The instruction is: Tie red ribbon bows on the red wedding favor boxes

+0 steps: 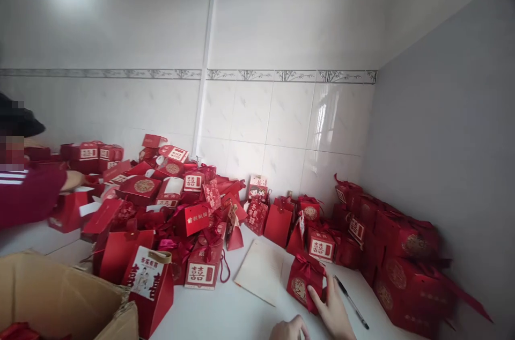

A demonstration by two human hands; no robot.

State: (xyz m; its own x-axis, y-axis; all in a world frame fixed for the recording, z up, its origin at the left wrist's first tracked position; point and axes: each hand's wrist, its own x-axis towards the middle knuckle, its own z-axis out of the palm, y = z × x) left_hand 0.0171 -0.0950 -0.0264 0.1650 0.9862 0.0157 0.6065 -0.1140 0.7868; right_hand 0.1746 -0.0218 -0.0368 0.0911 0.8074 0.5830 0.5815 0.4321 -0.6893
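My right hand grips a small red gift box with a gold round emblem and a dark red ribbon bow on top. Its thumb lies along the front of the box and the fingers go round the right side. Just left of it, at the bottom edge, my left hand is curled closed, apart from the box; whatever is inside its fingers is hidden. A black pen lies on the white table to the right of my right hand. Behind the box lies an open notebook.
A large heap of red gift boxes covers the left and middle. More boxes are stacked along the right wall. An open cardboard carton stands at the lower left. A person's maroon sleeve reaches in from the left.
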